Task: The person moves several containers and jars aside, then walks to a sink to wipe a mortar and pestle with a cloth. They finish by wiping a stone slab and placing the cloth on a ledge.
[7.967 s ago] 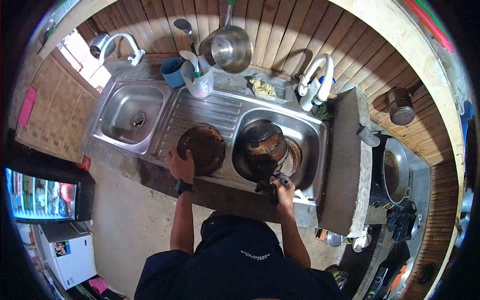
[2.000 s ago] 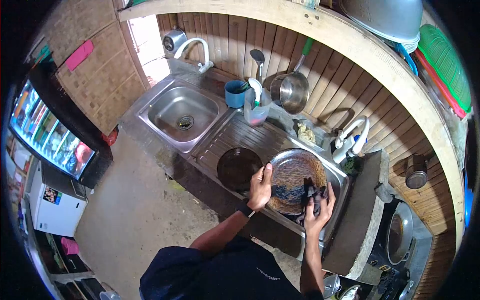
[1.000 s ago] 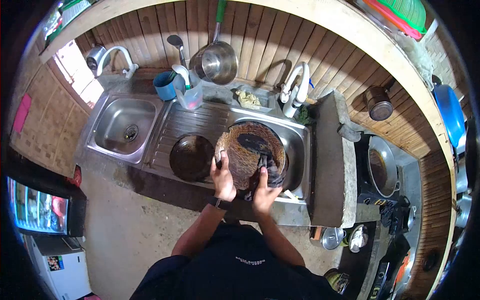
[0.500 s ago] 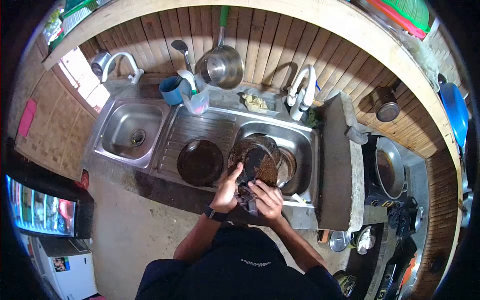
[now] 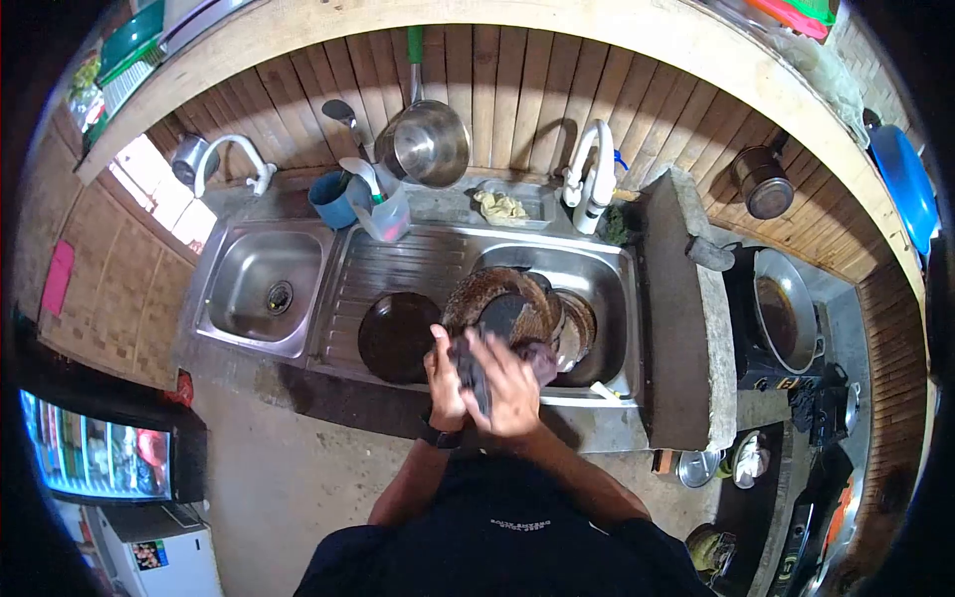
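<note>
My left hand (image 5: 445,380) grips the near rim of a blackened, rusty pan (image 5: 502,308) tilted over the right sink basin (image 5: 607,289). My right hand (image 5: 505,383) is shut on a dark scrubbing cloth (image 5: 472,365) pressed against the pan's near edge. A second dark round pan (image 5: 398,336) lies flat on the ribbed drainboard, just left of my hands. More dirty cookware (image 5: 577,328) sits in the basin under the tilted pan.
An empty left sink basin (image 5: 259,289), a blue cup (image 5: 331,199) and a clear jug with utensils (image 5: 383,214) stand behind. A steel pot (image 5: 423,144) hangs on the wooden wall. A white tap (image 5: 592,174), a concrete divider (image 5: 676,308) and a wok (image 5: 786,308) are at right.
Over the last seconds the pan was lifted from the basin, turned and scrubbed. In the last half second both hands shifted slightly left and closer together, with the cloth at the pan's near rim.
</note>
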The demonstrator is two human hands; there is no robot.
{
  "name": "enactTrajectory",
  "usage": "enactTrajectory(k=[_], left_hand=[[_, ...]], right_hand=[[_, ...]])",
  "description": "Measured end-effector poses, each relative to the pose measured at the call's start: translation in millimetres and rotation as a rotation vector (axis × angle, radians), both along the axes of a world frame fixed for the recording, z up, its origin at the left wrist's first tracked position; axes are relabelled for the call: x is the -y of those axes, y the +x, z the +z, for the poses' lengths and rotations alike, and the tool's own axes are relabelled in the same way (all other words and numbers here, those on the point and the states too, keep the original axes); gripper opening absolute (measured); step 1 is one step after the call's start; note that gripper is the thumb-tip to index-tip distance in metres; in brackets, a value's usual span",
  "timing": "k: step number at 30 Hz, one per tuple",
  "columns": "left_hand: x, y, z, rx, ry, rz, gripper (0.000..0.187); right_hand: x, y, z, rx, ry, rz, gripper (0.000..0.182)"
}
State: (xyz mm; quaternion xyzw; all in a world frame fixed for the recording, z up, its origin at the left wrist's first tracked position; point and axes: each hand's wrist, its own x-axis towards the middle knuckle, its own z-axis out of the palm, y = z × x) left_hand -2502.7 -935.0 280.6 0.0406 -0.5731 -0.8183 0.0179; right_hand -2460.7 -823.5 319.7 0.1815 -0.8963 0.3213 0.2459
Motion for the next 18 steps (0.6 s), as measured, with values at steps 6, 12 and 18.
enactTrajectory(k=[6,12,18], left_hand=[[-3,-2,40,0.147,0.288,-0.026,0.048],[-8,2,39,0.02,-0.177,0.082,0.056],[-14,-5,1,-0.348,-0.272,0.243,0.055]], right_hand=[[-49,-7,-5,-0.156,0.028,-0.207,0.072],[-42,-41,40,0.011,-0.074,-0.338,0.071],[6,-24,45,-0.162,0.087,0.028,0.059]])
